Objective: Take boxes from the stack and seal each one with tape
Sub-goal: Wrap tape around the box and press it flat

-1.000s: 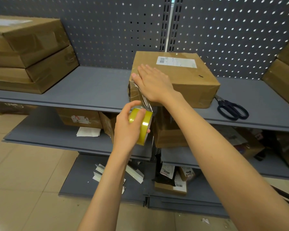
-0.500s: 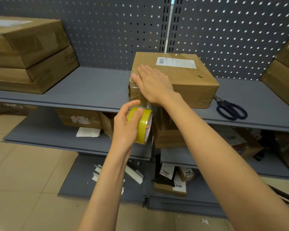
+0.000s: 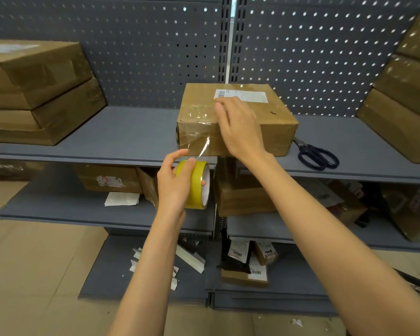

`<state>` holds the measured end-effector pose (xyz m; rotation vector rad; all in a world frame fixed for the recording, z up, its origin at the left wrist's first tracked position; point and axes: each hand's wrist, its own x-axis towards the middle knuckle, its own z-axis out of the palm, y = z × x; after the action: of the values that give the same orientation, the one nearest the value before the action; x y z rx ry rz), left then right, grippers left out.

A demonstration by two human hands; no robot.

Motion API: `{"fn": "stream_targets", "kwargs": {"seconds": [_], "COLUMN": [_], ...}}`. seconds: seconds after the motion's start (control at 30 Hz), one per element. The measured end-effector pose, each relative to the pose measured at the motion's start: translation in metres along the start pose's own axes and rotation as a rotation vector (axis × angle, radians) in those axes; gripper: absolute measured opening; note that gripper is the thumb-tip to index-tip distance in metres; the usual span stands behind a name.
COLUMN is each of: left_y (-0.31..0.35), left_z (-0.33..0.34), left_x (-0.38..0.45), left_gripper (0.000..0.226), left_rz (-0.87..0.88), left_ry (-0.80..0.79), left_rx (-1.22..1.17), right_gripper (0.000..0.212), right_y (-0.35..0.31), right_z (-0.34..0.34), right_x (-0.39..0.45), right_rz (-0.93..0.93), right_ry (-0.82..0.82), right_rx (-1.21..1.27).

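Clear tape strip [image 3: 205, 147] barely shows; right hand [image 3: 240, 124] hides box [image 3: 277, 132] seam.

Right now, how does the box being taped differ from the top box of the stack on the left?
The box being taped stands alone mid-shelf; the top left box rests on another box.
The box being taped bears a plainly visible white shipping label; the top left box shows only a blurred pale patch.
The right hand rests on the box being taped, and clear tape runs from it to the yellow roll held by the left hand; nothing touches the top left box.
Both are brown cardboard.
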<state>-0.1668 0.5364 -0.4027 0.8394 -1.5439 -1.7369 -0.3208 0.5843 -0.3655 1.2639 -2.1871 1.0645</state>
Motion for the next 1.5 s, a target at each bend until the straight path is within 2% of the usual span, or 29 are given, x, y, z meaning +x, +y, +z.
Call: {"fn": "stream_targets", "kwargs": {"seconds": [0.17,0.33,0.4,0.53,0.67,0.87,1.0,1.1,1.23,1.37,1.5], "left_y": [-0.003,-0.004,-0.004,-0.003,-0.003,-0.002,0.0,-0.001,-0.002,-0.001,-0.002], "left_z": [0.004,0.006,0.007,0.008,0.008,0.006,0.005,0.005,0.006,0.006,0.005], "left_x": [-0.001,0.001,0.001,0.0,0.0,-0.002,-0.002,-0.002,-0.002,-0.002,-0.002], "left_gripper": [0.022,0.022,0.022,0.023,0.02,0.026,0.025,0.026,0.023,0.023,0.024], "left_rz": [0.011,-0.035,-0.045,-0.052,-0.055,-0.046,-0.053,-0.061,-0.071,-0.061,-0.054], "left_ry": [0.023,0.022,0.021,0.023,0.025,0.031,0.03,0.037,0.034,0.031,0.034], "left_rx": [0.003,-0.013,-0.031,-0.044,-0.043,-0.017,-0.01,-0.019,-0.033,-0.026,-0.022], "right_gripper": [0.024,0.022,0.024,0.035,0.04,0.034,0.037,0.035,0.03,0.029,0.053], "right_y": [0.044,0.079,0.091,0.115,0.125,0.117,0.109,0.099,0.072,0.042,0.028], "right_z": [-0.039,-0.073,-0.082,-0.092,-0.091,-0.09,-0.094,-0.105,-0.113,-0.102,-0.091], "right_x": [-0.022,-0.041,-0.049,-0.06,-0.065,-0.063,-0.058,-0.046,-0.031,-0.031,-0.041], "right_rz": [0.182,0.36,0.475,0.675,0.722,0.714,0.778,0.721,0.478,0.259,0.21], "right_ry": [0.199,0.335,0.296,0.054,-0.106,-0.161,-0.029,0.118,0.139,0.027,-0.224], "right_rx": [-0.144,-0.15,-0.203,-0.341,-0.437,-0.514,-0.424,-0.237,0.015,0.09,0.054]}}
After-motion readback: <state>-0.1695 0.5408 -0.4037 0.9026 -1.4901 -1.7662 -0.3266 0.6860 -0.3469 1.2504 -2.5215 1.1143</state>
